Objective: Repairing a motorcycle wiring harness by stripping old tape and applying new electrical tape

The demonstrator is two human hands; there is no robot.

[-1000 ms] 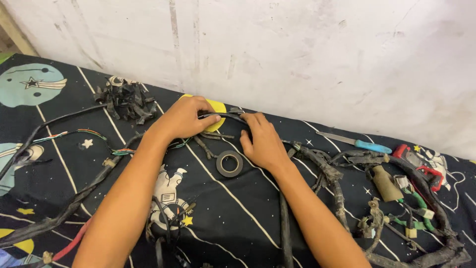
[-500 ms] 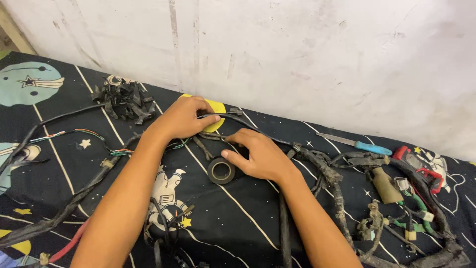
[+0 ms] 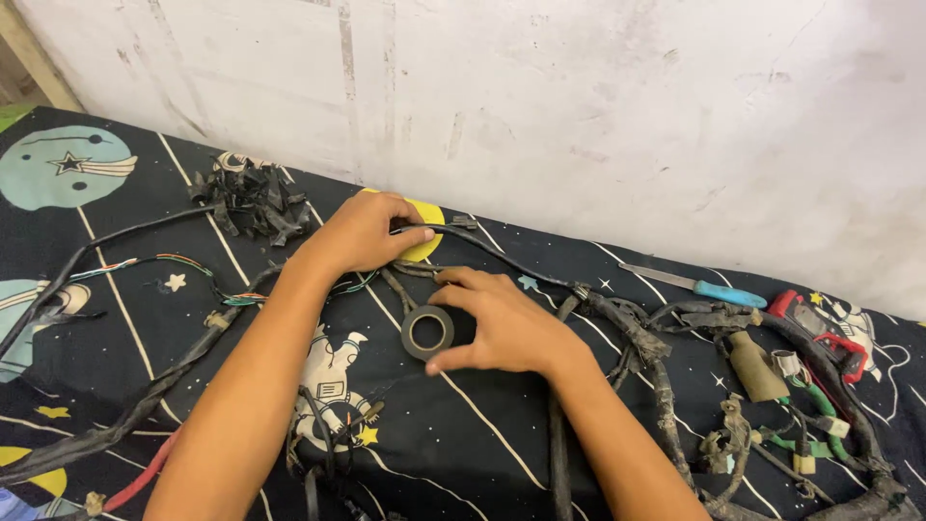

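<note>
Since the earlier frames the right hand (image 3: 502,323) has come off the wire bundle and moved down onto the roll of black tape (image 3: 428,332); the roll has shifted little on the cloth. The left hand (image 3: 371,232) has stayed where it was.

Grip, right: thumb and fingers closed around the roll, which lies on the dark printed bedsheet (image 3: 116,289), its open core facing up. The roll is not yet lifted clear, as far as the view shows.

Grip, left: fingers pinched shut on a thin black cable (image 3: 502,256) of the wire harness (image 3: 656,357), held just over a yellow disc (image 3: 424,227).

Surroundings — a heap of stripped black tape scraps (image 3: 251,198) lies near the left hand; a blue-handled knife (image 3: 699,285) and a red-and-black tool (image 3: 820,333) lie well apart to the right.

Risks, in judgement:
- The left-hand pinch is light. A pull on the tape could drag the cable out of the fingers and lose the place on the harness.
- The tape's free end is not visible. If it lies flat against the roll, picking at it one-handed may fail.
- Loose branches of harness run beside the right wrist — they could snag the roll or stick to exposed adhesive.
- Grit on the old loom could weaken the bond of any new wrap.
</note>
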